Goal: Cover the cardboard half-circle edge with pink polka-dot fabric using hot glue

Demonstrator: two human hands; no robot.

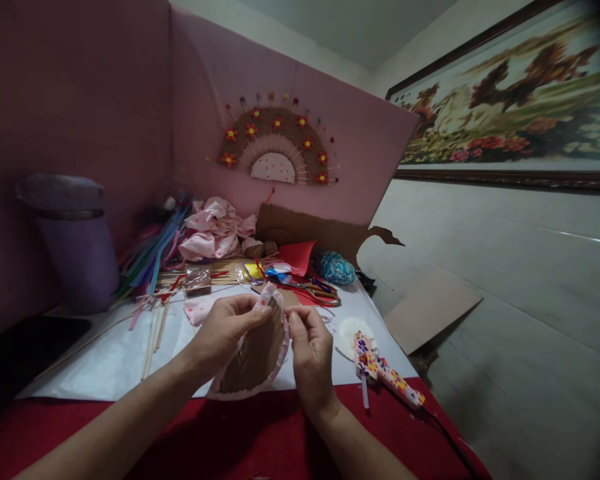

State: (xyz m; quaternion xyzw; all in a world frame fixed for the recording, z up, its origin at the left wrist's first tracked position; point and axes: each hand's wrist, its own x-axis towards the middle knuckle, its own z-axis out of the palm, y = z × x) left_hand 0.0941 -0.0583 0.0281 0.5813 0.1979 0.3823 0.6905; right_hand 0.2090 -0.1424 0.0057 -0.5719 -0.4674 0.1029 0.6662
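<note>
A brown cardboard piece (253, 357) with pale pink dotted fabric folded over its edge hangs upright between my hands, above the table's front. My left hand (230, 327) pinches its upper left edge between thumb and fingers. At the upper right edge, my right hand (313, 350) has thumb and index finger pressed together on the fabric border. Whatever lies behind the cardboard is hidden. To the right, a flower-patterned glue gun (387, 373) with a clear glue stick rests with its front on a round white pad (350, 333).
Behind my hands lie scissors (325, 297), a blue yarn ball (336, 267), crumpled pink fabric (215, 230), thin sticks (163, 323) and pipe cleaners (165, 237). A purple bin (80, 247) stands left. A decorated half-round fan (277, 140) hangs on the pink board. The glue gun's cord (450, 440) trails right.
</note>
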